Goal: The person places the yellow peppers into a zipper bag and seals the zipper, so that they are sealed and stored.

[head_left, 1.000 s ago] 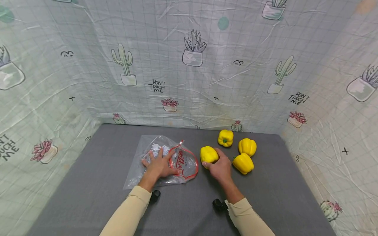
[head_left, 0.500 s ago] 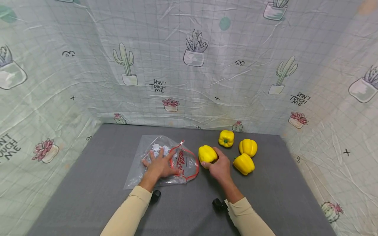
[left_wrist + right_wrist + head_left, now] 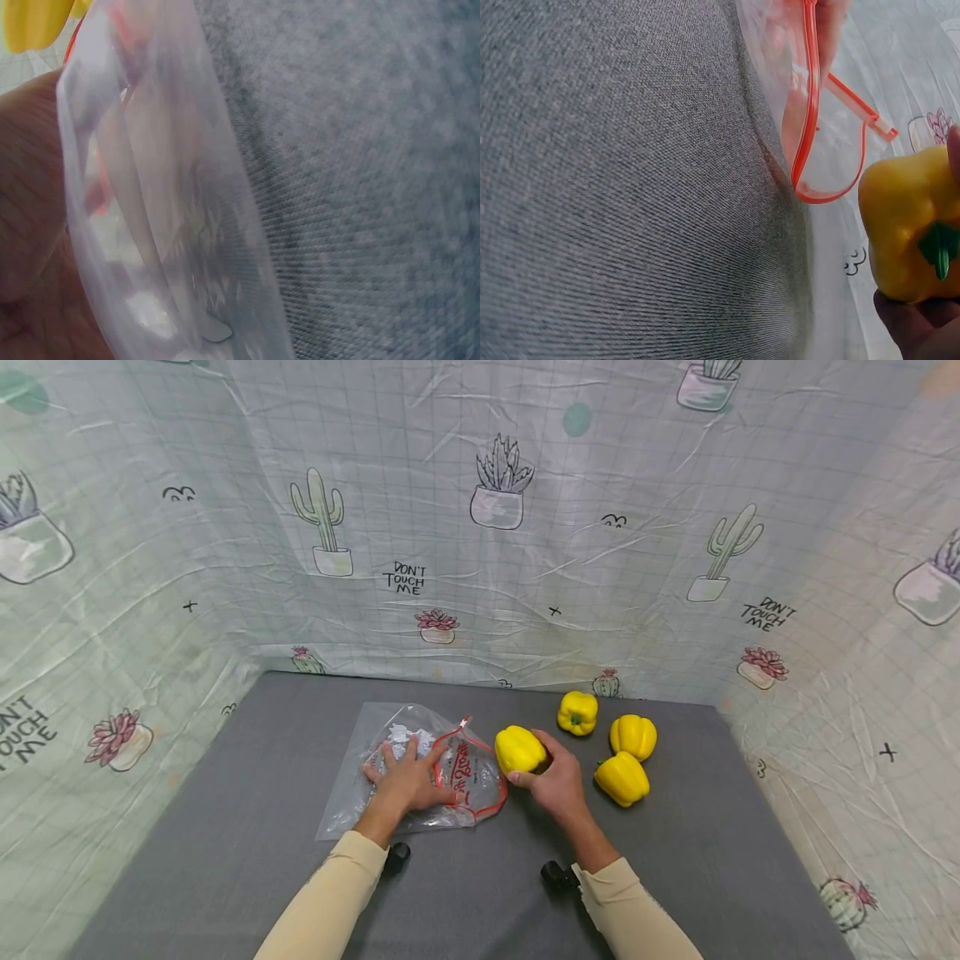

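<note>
A clear plastic zip bag [image 3: 347, 785] with red lettering lies on the grey table. Its red-edged mouth [image 3: 504, 789] gapes toward the right. My left hand [image 3: 408, 781] rests on top of the bag with spread fingers; in the left wrist view the film [image 3: 180, 187] bulges up beside the palm. In my right hand [image 3: 558, 781] a yellow bell pepper [image 3: 517, 749] is gripped between thumb and fingers, right at the bag's mouth. The right wrist view shows its green stem [image 3: 941, 259] and the red zip rim [image 3: 808, 112] close by.
Three more yellow bell peppers stand right of the right hand: one at the back [image 3: 577, 713], one farther right [image 3: 633, 737], and one nearer [image 3: 622, 779]. A cactus-printed cloth [image 3: 480, 568] walls in the grey table [image 3: 465, 893] at the back and sides.
The right hand has carried the yellow bell pepper a little to the left, up to the bag's red mouth. The left hand has stayed on the bag.
</note>
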Motion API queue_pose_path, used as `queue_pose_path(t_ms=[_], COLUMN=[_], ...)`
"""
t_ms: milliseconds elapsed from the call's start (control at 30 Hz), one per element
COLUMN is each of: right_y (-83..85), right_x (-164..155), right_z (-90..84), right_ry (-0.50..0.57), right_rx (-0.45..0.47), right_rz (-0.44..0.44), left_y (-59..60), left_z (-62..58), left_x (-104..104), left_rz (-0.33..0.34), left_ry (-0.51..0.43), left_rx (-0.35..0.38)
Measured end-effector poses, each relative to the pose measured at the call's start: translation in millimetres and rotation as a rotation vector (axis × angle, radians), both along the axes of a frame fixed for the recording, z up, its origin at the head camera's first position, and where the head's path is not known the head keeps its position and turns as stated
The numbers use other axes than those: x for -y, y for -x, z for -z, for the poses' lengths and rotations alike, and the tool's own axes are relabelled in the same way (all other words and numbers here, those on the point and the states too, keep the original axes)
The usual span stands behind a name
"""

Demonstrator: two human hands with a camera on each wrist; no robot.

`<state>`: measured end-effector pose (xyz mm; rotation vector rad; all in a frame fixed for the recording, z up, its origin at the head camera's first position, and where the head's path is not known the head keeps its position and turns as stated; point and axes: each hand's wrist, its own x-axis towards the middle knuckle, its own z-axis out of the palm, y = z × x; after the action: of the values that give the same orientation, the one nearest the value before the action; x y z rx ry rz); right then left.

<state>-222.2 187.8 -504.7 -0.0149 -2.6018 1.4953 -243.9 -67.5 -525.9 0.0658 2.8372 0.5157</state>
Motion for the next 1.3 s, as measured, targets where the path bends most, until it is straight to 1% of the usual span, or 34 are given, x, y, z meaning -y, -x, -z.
queue_pose_path(t_ms=[200, 733, 967, 1300], right_y=[2.8, 6.4, 6.5, 9.1], right_x=[1, 9, 14, 18], right_z=[1.8, 4.6, 4.8, 7.2], right_ry=[0.035, 0.075, 0.062, 0.034], right_rx=[-0.006, -0.022, -0.01, 0.005], right_rz=[-0.068, -0.248, -0.285, -0.328], left_y=[-0.2, 1.4, 0.9, -1.0], left_z=[-1.7, -5.5, -4.2, -6.3], left_x=[-1, -2, -3, -1], left_rz=[-0.009, -0.013, -0.01, -0.009], left_ry=[-0.001, 0.018, 0.015, 0.011], left_rx=[0.015, 0.037, 0.043, 0.038])
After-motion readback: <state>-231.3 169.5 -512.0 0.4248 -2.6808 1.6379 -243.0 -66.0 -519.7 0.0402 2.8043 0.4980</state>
